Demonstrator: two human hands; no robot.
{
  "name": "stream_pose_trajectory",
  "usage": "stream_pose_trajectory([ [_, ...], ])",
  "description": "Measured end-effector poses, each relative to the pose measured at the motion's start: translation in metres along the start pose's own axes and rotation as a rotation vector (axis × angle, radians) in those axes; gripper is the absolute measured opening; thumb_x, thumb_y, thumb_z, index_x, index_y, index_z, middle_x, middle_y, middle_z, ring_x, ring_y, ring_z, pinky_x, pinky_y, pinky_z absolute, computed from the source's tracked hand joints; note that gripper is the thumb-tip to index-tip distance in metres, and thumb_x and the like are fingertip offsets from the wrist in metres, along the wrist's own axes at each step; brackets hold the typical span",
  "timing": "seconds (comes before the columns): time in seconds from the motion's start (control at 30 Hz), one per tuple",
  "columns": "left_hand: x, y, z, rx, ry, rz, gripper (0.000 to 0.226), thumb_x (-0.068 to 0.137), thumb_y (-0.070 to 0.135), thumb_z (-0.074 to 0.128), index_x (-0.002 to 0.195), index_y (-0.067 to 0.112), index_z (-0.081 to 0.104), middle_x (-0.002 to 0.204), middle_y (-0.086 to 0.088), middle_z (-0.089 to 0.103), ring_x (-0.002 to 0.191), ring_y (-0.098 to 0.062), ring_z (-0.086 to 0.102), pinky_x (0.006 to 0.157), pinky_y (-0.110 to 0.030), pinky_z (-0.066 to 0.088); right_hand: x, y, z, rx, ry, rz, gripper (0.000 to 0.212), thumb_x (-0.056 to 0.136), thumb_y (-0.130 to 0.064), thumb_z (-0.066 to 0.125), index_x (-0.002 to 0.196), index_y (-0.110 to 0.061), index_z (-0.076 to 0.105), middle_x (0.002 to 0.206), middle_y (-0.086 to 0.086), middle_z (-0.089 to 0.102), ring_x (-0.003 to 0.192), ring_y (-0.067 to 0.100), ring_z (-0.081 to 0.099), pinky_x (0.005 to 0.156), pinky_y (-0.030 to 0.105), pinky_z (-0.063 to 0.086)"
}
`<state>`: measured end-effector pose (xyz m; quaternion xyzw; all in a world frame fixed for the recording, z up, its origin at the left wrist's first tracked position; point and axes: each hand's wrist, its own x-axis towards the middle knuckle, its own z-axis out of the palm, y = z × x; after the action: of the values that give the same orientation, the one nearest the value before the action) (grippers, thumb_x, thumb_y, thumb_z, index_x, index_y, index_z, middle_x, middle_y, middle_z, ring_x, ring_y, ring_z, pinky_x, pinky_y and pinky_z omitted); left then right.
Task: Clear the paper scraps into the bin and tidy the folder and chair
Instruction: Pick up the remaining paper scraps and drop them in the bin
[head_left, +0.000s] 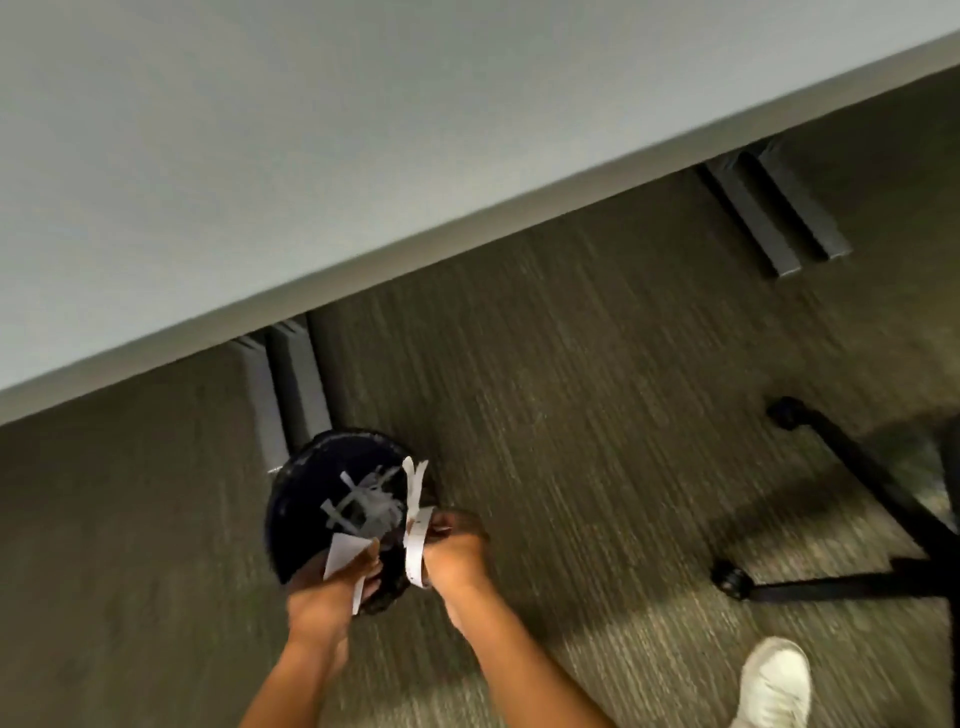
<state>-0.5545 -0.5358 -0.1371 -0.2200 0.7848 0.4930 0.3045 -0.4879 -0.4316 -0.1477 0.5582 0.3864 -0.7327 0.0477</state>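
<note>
**Mia:** What could go wrong here?

**Ben:** The paper could miss the bin (291, 499). The right hand (456, 558) is out past the rim, more over the carpet (597, 415) than over the hole. If it lets go there, the long white strip (415, 545) could flutter down onto the floor. Paper is light and floats sideways.

**Mia:** What is that hand doing?

**Ben:** Its fingers are curled tight around the strip. The strip sticks up and bends around the hand.

**Mia:** And the other one?

**Ben:** The left hand (340, 582) pinches some flat white scraps (344, 553). It is at the near edge of the bin, so those could slip outside too.

**Mia:** Is there paper in the bin?

**Ben:** Yes, some pale scraps lie at the bottom. The bin stands on the carpet, just under the edge of the grey worktop (311, 156).

**Mia:** And the chair?

**Ben:** Its black legs (857, 483) are off to the right, not tucked in. I think that job is not done. I cannot see the folder at all.
</note>
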Motion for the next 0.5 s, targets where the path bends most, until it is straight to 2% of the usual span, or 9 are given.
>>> stream_pose_trajectory([
  [0.07, 0.017, 0.002, -0.023, 0.003, 0.000, 0.004, 0.024, 0.081, 0.001, 0.072, 0.102, -0.005, 0.063, 0.090, -0.022, 0.067, 0.066, -0.020, 0.067, 0.059, -0.028, 0.059, 0.003, 0.004, 0.026, -0.179, 0.000, -0.069, 0.020, 0.089, -0.012, 0.053, 0.102, -0.004, 0.067, 0.101, 0.014, 0.066, 0.092, 0.027, 0.063, 0.082, 0.030, 0.051],
  [0.13, 0.034, 0.003, -0.040, -0.001, -0.003, 0.012, 0.021, 0.081, 0.000, 0.071, 0.100, -0.003, 0.062, 0.095, -0.023, 0.067, 0.073, -0.024, 0.066, 0.066, -0.031, 0.058, 0.009, 0.005, 0.047, -0.274, -0.005, -0.104, 0.022, 0.091, -0.011, 0.053, 0.104, -0.002, 0.068, 0.110, 0.016, 0.068, 0.097, 0.027, 0.063, 0.079, 0.027, 0.046],
  [0.23, 0.052, 0.001, -0.060, 0.000, 0.022, 0.034, 0.020, 0.080, 0.000, 0.072, 0.098, -0.002, 0.064, 0.087, -0.021, 0.068, 0.075, -0.025, 0.067, 0.055, -0.023, 0.058, 0.020, 0.008, 0.081, -0.400, 0.001, -0.120, 0.022, 0.089, -0.012, 0.059, 0.105, -0.005, 0.071, 0.113, 0.012, 0.070, 0.104, 0.024, 0.064, 0.086, 0.028, 0.048],
  [0.3, 0.057, 0.004, -0.065, -0.001, 0.033, 0.047, 0.019, 0.080, 0.000, 0.072, 0.097, -0.002, 0.064, 0.080, -0.016, 0.067, 0.073, -0.024, 0.066, 0.054, -0.021, 0.058, 0.023, 0.011, 0.094, -0.455, -0.011, -0.136, 0.023, 0.090, -0.012, 0.056, 0.105, -0.004, 0.071, 0.114, 0.014, 0.070, 0.109, 0.026, 0.063, 0.092, 0.030, 0.047],
  [0.43, 0.074, 0.009, -0.071, 0.010, 0.063, 0.044, 0.009, 0.080, 0.000, 0.073, 0.078, 0.004, 0.065, 0.075, -0.015, 0.066, 0.064, -0.022, 0.064, 0.050, -0.018, 0.057, 0.024, 0.011, 0.119, -0.508, -0.065, -0.197, 0.028, 0.093, -0.018, 0.052, 0.109, 0.000, 0.067, 0.115, 0.017, 0.067, 0.112, 0.030, 0.060, 0.096, 0.033, 0.044],
  [0.5, 0.085, 0.008, -0.076, -0.015, 0.059, 0.051, 0.005, 0.081, 0.000, 0.071, 0.086, -0.001, 0.068, 0.080, -0.017, 0.066, 0.065, -0.023, 0.063, 0.051, -0.020, 0.057, 0.030, 0.015, 0.135, -0.527, -0.098, -0.229, 0.039, 0.087, -0.028, 0.051, 0.113, -0.002, 0.065, 0.118, 0.016, 0.066, 0.114, 0.030, 0.059, 0.098, 0.034, 0.044],
])
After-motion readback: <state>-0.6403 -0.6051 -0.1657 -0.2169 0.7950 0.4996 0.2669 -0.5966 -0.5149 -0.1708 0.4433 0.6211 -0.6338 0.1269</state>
